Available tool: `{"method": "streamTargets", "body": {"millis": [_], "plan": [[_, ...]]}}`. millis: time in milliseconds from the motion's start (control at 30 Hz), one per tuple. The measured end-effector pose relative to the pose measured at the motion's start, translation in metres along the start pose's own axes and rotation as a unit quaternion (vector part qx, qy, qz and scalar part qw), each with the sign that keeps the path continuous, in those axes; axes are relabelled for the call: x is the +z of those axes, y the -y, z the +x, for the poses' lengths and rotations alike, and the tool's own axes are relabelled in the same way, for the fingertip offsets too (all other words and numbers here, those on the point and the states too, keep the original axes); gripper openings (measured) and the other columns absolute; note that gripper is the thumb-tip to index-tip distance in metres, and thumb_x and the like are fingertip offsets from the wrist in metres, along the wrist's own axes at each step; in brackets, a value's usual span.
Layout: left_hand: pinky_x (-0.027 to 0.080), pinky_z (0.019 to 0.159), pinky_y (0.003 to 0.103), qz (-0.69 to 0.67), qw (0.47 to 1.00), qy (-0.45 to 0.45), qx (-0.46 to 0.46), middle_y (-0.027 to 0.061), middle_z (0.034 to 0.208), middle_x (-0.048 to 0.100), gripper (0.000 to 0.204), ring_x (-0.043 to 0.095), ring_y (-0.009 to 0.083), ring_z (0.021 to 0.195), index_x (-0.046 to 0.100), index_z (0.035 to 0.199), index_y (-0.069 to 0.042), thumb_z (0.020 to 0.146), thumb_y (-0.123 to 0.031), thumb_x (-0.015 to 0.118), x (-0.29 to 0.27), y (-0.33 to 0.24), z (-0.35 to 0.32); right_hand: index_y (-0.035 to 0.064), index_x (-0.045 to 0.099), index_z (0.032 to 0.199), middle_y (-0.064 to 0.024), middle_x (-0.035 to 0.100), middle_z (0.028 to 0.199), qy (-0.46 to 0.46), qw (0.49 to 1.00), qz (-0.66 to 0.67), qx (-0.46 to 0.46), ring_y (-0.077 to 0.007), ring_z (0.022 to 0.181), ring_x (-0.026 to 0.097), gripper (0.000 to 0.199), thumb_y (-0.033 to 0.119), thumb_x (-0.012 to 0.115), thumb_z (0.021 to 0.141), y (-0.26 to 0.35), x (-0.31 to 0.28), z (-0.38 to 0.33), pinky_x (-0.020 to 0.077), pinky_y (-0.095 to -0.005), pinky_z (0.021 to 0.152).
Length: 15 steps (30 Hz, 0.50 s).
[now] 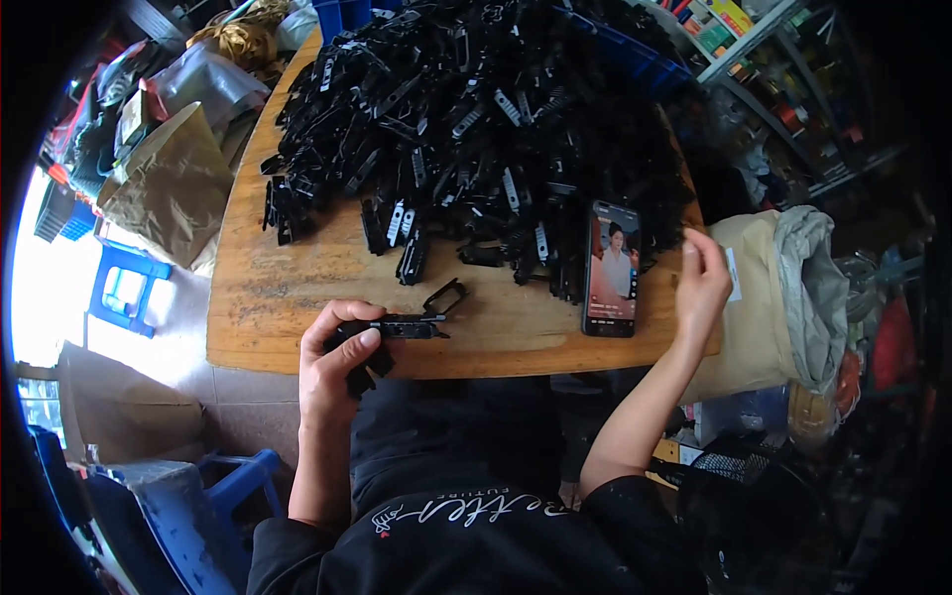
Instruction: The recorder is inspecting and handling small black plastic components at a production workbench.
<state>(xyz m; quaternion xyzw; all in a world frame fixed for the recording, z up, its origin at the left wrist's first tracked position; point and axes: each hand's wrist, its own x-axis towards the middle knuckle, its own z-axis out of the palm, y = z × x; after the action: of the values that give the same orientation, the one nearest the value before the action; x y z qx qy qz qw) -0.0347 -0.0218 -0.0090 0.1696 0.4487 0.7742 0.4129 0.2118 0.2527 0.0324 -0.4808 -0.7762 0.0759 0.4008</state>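
My left hand [327,359] is closed around several slim black plastic clip-like parts [409,326] over the table's near edge. One part points to the right past my thumb, and others hang below my palm. Just beyond them, a loose black frame-shaped piece [445,297] touches or nearly touches the held parts. At the right edge of the table, my right hand [703,283] has its fingers curled in by the dark pile; whatever is between the fingertips is too dark to make out. A lit smartphone [614,266] showing a person on its screen lies left of that hand.
A big heap of black parts [436,129] covers the far part of the wooden table [258,307]. Blue crates [635,55] stand behind it. A pale sack [759,297] leans at the right, a blue stool [129,288] stands at the left, and shelves [783,89] rise far right.
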Motion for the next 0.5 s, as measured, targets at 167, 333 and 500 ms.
{"method": "streamTargets", "body": {"millis": [167,333,500], "plan": [[0.049,0.059,0.024,-0.026,0.997,0.039,-0.055,0.0092,0.080,0.062,0.018,0.063,0.0156,0.068,0.057,0.094,-0.002,0.077,-0.003,0.062,0.014,0.009,0.004,0.0006,0.060,0.100,-0.0063,0.062,0.080,0.050,0.990,0.069,0.110,-0.0122,0.068,0.055,0.025,0.022,0.058,0.086,-0.088,0.009,0.032,0.0445,-0.0243,0.064],[0.049,0.058,0.023,-0.015,0.998,0.050,-0.038,0.0095,0.078,0.062,0.017,0.062,0.0155,0.067,0.057,0.094,-0.002,0.078,-0.004,0.061,0.022,0.011,0.002,0.0036,0.059,0.090,0.0018,0.053,0.069,0.141,0.951,0.151,0.231,-0.0032,0.056,0.044,0.020,0.022,0.061,0.084,-0.079,0.018,0.026,0.0365,-0.0177,0.048],[0.049,0.057,0.024,-0.010,0.999,0.018,-0.043,0.0099,0.076,0.062,0.017,0.061,0.0149,0.067,0.056,0.094,-0.002,0.077,-0.004,0.061,0.019,0.012,0.004,0.0053,0.058,0.090,0.0002,0.057,0.075,0.135,0.881,0.338,0.301,-0.0052,0.061,0.050,0.013,0.016,0.061,0.084,-0.084,-0.009,0.004,0.0430,-0.0185,0.056]]}}
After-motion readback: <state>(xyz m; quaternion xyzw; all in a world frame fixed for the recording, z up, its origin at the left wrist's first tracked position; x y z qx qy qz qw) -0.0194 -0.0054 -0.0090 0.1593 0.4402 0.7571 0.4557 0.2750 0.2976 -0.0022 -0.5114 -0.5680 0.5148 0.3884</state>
